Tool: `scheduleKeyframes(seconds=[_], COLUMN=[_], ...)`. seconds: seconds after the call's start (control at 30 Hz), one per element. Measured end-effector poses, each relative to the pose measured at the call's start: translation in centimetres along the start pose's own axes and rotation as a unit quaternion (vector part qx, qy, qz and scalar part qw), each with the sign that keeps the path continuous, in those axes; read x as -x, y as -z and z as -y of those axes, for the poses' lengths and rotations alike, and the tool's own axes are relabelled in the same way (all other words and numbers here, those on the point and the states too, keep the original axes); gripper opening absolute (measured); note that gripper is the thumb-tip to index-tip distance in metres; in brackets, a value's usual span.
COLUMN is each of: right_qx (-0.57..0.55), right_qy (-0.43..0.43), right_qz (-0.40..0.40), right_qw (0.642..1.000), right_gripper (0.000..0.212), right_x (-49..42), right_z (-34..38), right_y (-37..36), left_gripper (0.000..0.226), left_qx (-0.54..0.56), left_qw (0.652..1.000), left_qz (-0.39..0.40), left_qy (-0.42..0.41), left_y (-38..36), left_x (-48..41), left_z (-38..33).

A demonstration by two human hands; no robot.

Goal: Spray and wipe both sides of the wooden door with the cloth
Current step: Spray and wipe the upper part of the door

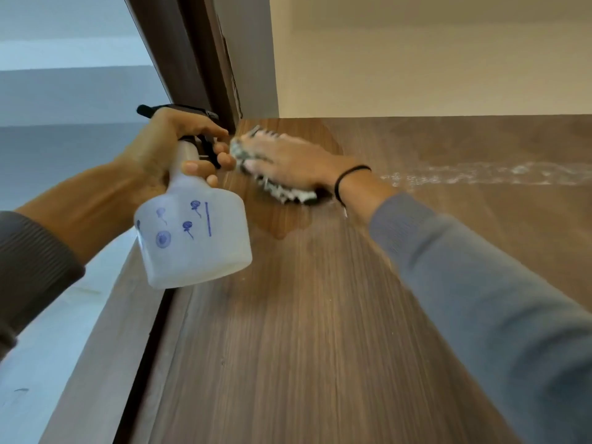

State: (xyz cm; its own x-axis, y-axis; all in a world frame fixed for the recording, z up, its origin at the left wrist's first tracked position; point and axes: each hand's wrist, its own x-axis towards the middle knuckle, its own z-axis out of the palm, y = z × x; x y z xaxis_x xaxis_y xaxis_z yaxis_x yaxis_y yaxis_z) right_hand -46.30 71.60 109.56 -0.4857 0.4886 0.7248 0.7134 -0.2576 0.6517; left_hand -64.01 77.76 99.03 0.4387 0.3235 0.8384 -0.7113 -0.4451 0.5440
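The wooden door (320, 315) fills the lower right of the head view, seen from below toward its top edge. My right hand (288, 158) lies flat on a grey-white cloth (282, 190) and presses it against the door's upper left corner. A darker wet patch surrounds the cloth, and a foamy spray streak (487, 174) runs to the right of it. My left hand (173, 149) grips the neck and trigger of a translucent white spray bottle (195, 238) with blue markings, held just left of the cloth in front of the door's edge.
The dark brown door frame (189, 65) rises at the left of the door, with a pale blue-grey wall (64, 91) beyond it. A cream wall (416, 59) shows above the door's top edge.
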Motion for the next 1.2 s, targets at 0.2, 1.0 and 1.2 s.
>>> scheduleKeyframes(seconds=[0.2,1.0,1.2], right_qx=[0.04,-0.052,-0.135], right_qy=[-0.018,-0.096,-0.21], right_qz=[-0.013,-0.008,-0.186], right_qw=[0.999,0.994,0.95], right_gripper=[0.045,0.054,0.052], right_x=[-2.3,15.5,18.2], right_z=[3.5,0.8,-4.0], right_y=[-1.9,0.1,2.8], left_gripper=[0.024,0.021,0.02], left_qx=[-0.027,-0.049,-0.046], left_qw=[0.999,0.995,0.995], left_qz=[-0.018,0.055,0.055], left_qy=[-0.005,0.062,0.07], left_y=[0.7,-4.8,-7.4], left_x=[1.3,1.1,1.2], left_z=[-1.1,1.4,1.8])
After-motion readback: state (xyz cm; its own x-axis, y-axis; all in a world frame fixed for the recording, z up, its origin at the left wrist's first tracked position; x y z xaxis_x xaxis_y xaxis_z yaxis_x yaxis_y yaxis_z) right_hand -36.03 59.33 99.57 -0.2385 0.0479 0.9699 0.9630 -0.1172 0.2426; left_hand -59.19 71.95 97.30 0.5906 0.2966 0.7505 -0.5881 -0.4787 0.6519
